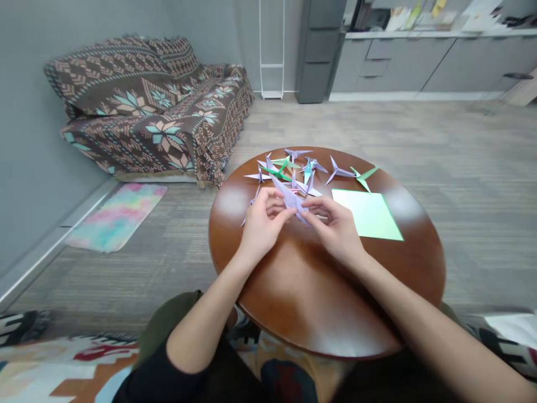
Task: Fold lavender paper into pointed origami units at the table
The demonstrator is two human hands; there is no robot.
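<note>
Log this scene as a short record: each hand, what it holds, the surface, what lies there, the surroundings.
left hand: gripping a lavender origami piece
right hand: gripping the same piece from the other side
surface: round wooden table
lying there: lavender and green origami cranes; flat green paper square
surroundings: sofa under a patterned throw; pastel floor mat

A lounge-style room; a throw-covered sofa (142, 112) stands along one wall; grey cabinets (436, 64) line another.
</note>
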